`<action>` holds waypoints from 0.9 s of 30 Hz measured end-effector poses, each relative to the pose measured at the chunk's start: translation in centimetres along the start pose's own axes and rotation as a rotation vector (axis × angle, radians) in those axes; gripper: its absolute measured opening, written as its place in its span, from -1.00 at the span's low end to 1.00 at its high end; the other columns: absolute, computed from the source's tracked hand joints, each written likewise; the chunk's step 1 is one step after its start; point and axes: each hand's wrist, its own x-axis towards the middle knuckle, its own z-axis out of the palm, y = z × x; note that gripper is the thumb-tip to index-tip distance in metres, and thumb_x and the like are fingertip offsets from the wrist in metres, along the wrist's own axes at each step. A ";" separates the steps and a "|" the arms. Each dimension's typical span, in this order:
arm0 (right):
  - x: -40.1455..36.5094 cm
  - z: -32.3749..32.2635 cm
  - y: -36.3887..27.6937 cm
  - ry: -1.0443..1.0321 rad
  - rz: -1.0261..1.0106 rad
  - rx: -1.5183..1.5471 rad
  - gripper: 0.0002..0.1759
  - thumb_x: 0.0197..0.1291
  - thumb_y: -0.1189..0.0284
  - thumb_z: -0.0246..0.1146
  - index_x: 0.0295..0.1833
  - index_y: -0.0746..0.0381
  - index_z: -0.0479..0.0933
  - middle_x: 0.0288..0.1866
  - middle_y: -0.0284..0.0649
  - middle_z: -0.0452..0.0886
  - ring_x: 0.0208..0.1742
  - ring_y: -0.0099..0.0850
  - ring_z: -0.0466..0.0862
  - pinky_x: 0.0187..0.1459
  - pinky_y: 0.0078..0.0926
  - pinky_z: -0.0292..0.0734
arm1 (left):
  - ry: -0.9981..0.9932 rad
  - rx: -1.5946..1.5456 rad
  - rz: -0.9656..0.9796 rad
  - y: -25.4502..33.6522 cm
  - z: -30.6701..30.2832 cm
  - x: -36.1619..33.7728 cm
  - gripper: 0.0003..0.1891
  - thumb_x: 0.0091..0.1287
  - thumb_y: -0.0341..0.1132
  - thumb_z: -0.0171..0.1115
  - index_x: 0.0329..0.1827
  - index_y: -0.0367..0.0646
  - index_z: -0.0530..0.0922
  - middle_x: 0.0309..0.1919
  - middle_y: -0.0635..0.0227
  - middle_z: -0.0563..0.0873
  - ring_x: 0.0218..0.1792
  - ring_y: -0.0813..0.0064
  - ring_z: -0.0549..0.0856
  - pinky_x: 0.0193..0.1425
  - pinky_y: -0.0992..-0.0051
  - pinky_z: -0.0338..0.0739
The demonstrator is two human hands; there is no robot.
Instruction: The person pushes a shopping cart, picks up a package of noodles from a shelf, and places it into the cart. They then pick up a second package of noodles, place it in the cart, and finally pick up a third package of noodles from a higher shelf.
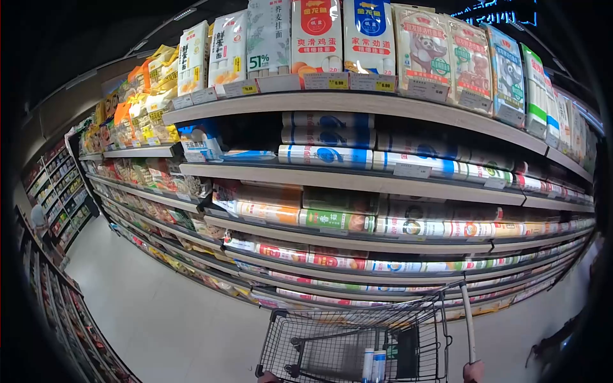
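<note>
A wire shopping cart (300,313) stands below the shelves, close in front of me. My right hand (473,371) is closed around the cart's pale handle bar at its right side. At the bottom edge of the view, my left hand (268,378) grips the cart's near left rim; most of it is cut off. Inside the basket are two white-and-blue cylindrical packs (368,365), apparently dried noodles, standing side by side near the bottom of the view.
A long curved shelf unit (357,105) holds noodle packs, with upright packages (317,38) on top and rolls (325,156) lying below. Yellow bags (163,96) fill the left section. Grey floor (153,293) runs along the aisle. A person (39,220) is at far left by other shelves.
</note>
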 end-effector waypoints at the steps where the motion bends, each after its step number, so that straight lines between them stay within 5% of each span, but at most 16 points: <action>1: 0.3 -1.7 0.7 0.031 -0.012 -0.020 -0.46 0.22 0.03 0.13 -0.09 0.34 0.65 -0.18 0.23 0.67 -0.08 0.12 0.69 -0.07 0.00 0.60 | -0.067 0.397 0.144 -3.2 2.2 2.8 -0.46 0.31 -0.24 0.09 0.29 -0.42 0.44 0.05 -0.10 0.66 -0.05 0.07 0.68 -0.02 0.16 0.62; 2: 0.9 -2.7 1.5 0.062 -0.025 -0.035 -0.45 0.22 0.02 0.12 -0.11 0.33 0.66 -0.18 0.22 0.67 -0.11 0.14 0.68 -0.08 0.00 0.59 | -0.078 0.782 0.314 -5.4 4.0 4.2 -0.47 0.32 -0.24 0.08 0.27 -0.44 0.45 0.05 -0.10 0.66 -0.05 0.07 0.68 -0.02 0.17 0.62; 3: 3.0 -1.4 3.0 0.268 0.131 -0.052 -0.68 0.08 0.39 0.33 -0.10 0.36 0.56 -0.12 0.14 0.67 -0.09 0.11 0.69 -0.10 -0.07 0.65 | -0.064 0.598 0.186 -5.8 4.3 2.7 -0.48 0.32 -0.24 0.07 0.26 -0.44 0.45 0.04 -0.09 0.67 -0.05 0.08 0.69 -0.02 0.19 0.62; 4: 4.3 -0.8 3.9 0.261 0.128 -0.038 -0.68 0.07 0.39 0.33 -0.11 0.37 0.55 -0.13 0.14 0.66 -0.09 0.11 0.69 -0.10 -0.06 0.64 | -0.038 -0.031 -0.083 -3.5 3.8 -2.8 -0.49 0.32 -0.25 0.06 0.25 -0.43 0.46 0.02 -0.08 0.68 -0.04 0.09 0.69 -0.02 0.21 0.62; 6: 5.9 0.0 5.8 0.246 0.118 -0.016 -0.69 0.05 0.40 0.34 -0.13 0.37 0.53 -0.16 0.14 0.64 -0.10 0.12 0.68 -0.09 -0.05 0.63 | -0.028 -0.203 -0.134 -2.3 2.7 -9.0 -0.50 0.32 -0.26 0.05 0.24 -0.43 0.47 -0.01 -0.06 0.69 -0.03 0.11 0.69 -0.02 0.25 0.61; 9: 6.7 -0.8 6.2 0.309 0.102 0.002 -0.71 0.05 0.38 0.35 -0.20 0.38 0.55 -0.18 0.13 0.64 -0.13 0.09 0.68 -0.07 -0.07 0.64 | 0.079 -0.260 -0.166 -7.6 6.8 -4.1 -0.59 0.36 -0.22 0.07 0.15 -0.33 0.54 -0.01 0.05 0.73 0.01 0.12 0.71 0.00 0.28 0.63; 14: 6.5 -5.3 6.6 0.132 0.125 -0.018 -0.56 0.01 0.29 0.32 -0.03 0.35 0.64 -0.04 0.11 0.70 0.00 0.05 0.70 0.04 -0.18 0.64 | -0.009 0.141 -0.330 -9.1 6.6 -6.4 -0.21 0.36 0.16 0.10 0.55 0.06 0.03 0.39 0.10 0.43 0.36 0.05 0.45 0.34 -0.21 0.25; 16: 7.7 -5.2 8.0 0.205 0.084 0.006 -0.63 -0.01 0.32 0.33 -0.12 0.34 0.61 -0.06 0.10 0.68 -0.02 0.05 0.69 -0.01 -0.12 0.64 | -0.357 1.358 0.214 -6.9 2.8 -13.6 -0.12 0.27 0.07 0.29 0.59 0.06 0.08 0.40 0.05 0.46 0.33 0.02 0.52 0.33 -0.17 0.35; 19: 13.3 -2.8 12.3 0.109 -0.053 0.144 -0.70 -0.10 0.33 0.24 -0.36 0.37 0.65 -0.33 0.18 0.68 -0.22 0.12 0.71 -0.14 -0.05 0.63 | -0.300 1.489 0.654 -11.7 2.3 -12.8 -0.25 0.21 -0.08 0.37 0.48 0.08 0.29 0.29 0.07 0.57 0.31 0.01 0.54 0.33 -0.13 0.37; 20: 14.4 -2.5 13.5 0.037 -0.050 0.189 -0.67 -0.08 0.29 0.20 -0.38 0.38 0.64 -0.35 0.20 0.66 -0.25 0.14 0.69 -0.20 -0.02 0.60 | -0.404 1.680 0.691 -10.4 1.9 -15.7 -0.30 0.22 -0.05 0.36 0.38 -0.14 0.34 0.28 -0.13 0.53 0.33 -0.01 0.52 0.29 -0.11 0.42; 21: 17.3 -0.4 16.1 -0.060 -0.130 0.231 -0.63 -0.05 0.24 0.16 -0.41 0.38 0.64 -0.36 0.18 0.66 -0.25 0.12 0.69 -0.24 -0.01 0.57 | 0.149 1.260 0.401 -16.6 7.4 -5.6 -0.31 0.21 -0.04 0.35 0.27 -0.30 0.34 0.22 -0.20 0.50 0.30 0.01 0.53 0.26 -0.06 0.45; 23: 18.6 -1.0 17.5 -0.106 -0.318 0.152 -0.53 -0.01 0.20 0.11 -0.44 0.49 0.59 -0.56 0.21 0.59 -0.54 0.00 0.68 -0.38 -0.06 0.58 | 0.528 0.517 0.229 -10.2 6.2 -22.2 -0.36 0.22 -0.15 0.28 0.27 -0.33 0.31 0.13 -0.05 0.46 0.16 0.08 0.55 0.23 0.03 0.47; 24: 15.6 -4.5 15.6 -0.152 -0.196 0.310 -0.52 0.01 0.22 0.09 -0.48 0.53 0.55 -0.66 0.14 0.54 -0.65 -0.07 0.64 -0.45 -0.09 0.58 | 0.435 0.313 0.363 -10.4 6.3 -24.1 -0.48 0.21 -0.25 0.24 0.19 -0.32 0.39 0.09 -0.01 0.51 0.15 0.10 0.55 0.16 0.15 0.52; 25: 14.8 -5.5 15.7 -0.175 -0.116 0.362 -0.56 0.02 0.27 0.08 -0.50 0.53 0.51 -0.68 0.05 0.52 -0.66 -0.11 0.63 -0.51 -0.13 0.57 | 0.370 0.503 0.563 -11.6 7.4 -22.5 -0.61 0.17 -0.33 0.22 0.05 -0.28 0.47 -0.06 0.04 0.57 0.04 0.20 0.60 0.11 0.23 0.53; 26: 13.6 -6.5 15.5 -0.191 -0.026 0.410 -0.59 0.02 0.31 0.06 -0.51 0.53 0.49 -0.69 0.00 0.50 -0.67 -0.14 0.62 -0.58 -0.18 0.54 | 0.046 0.028 0.691 -11.8 8.2 -24.6 -0.78 0.17 -0.42 0.16 -0.12 -0.25 0.53 -0.27 0.10 0.64 -0.19 0.27 0.64 0.02 0.25 0.54; 27: 12.9 -6.9 15.3 -0.179 -0.011 0.390 -0.60 0.02 0.32 0.06 -0.53 0.52 0.49 -0.70 -0.01 0.50 -0.68 -0.17 0.61 -0.60 -0.21 0.53 | -0.271 0.043 0.731 -13.2 12.0 -17.7 -0.81 0.18 -0.48 0.12 -0.15 -0.26 0.58 -0.41 0.24 0.64 -0.41 0.38 0.60 -0.20 0.33 0.55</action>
